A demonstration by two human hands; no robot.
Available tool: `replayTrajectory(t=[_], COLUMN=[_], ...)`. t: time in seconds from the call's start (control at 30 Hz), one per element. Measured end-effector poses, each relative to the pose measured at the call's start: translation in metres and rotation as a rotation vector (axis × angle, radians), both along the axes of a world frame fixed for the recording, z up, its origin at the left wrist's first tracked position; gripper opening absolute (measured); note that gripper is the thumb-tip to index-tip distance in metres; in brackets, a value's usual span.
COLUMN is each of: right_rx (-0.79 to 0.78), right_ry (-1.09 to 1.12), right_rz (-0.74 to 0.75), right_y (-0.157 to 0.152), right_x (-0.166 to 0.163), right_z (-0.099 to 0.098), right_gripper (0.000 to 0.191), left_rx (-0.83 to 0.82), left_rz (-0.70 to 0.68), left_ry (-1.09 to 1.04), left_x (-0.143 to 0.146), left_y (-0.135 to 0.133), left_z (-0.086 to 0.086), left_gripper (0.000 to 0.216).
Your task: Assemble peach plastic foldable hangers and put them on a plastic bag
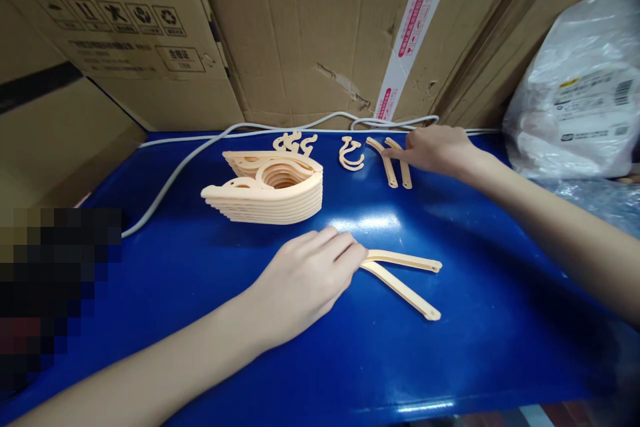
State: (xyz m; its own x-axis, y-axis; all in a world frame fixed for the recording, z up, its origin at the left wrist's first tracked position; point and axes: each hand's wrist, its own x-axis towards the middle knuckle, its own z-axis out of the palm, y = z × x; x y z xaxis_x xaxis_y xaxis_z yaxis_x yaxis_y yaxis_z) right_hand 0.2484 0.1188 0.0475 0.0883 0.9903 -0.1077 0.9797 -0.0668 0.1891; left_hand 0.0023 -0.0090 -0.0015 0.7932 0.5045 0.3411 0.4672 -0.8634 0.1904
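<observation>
My left hand is closed around the joined ends of two cream plastic hanger arms, low over the blue table. The upper arm and the lower arm spread to the right in a V. At the back, my right hand reaches over two loose hanger arms, one on the left and one on the right. One digit stretches out across them; its other fingers are partly hidden. Left of these lie cream hooks. A neat stack of folded cream hangers stands left of centre.
More small hooks lie behind the stack. A white cable runs along the table's back and left side. Cardboard boxes wall off the back. A plastic-wrapped package stands at the right of the blue table.
</observation>
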Motion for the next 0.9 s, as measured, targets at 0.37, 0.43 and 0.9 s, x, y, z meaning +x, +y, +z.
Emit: replayTrajectory(t=[0.37, 0.43, 0.9], right_rx=[0.027, 0.035, 0.234], right_ry=[0.058, 0.06, -0.042], right_rz=[0.1, 0.111, 0.224], right_y=[0.006, 0.006, -0.023], right_x=[-0.002, -0.003, -0.005], right_z=[-0.017, -0.016, -0.01], right_gripper=[0.049, 0.047, 0.049], left_rx=[-0.019, -0.013, 0.029], left_rz=[0.006, 0.005, 0.058], left_ry=[-0.01, -0.006, 0.002], left_x=[0.001, 0.001, 0.002], left_y=[0.001, 0.001, -0.001], left_z=[-0.001, -0.001, 0.0], left_gripper=[0.014, 0.014, 0.015])
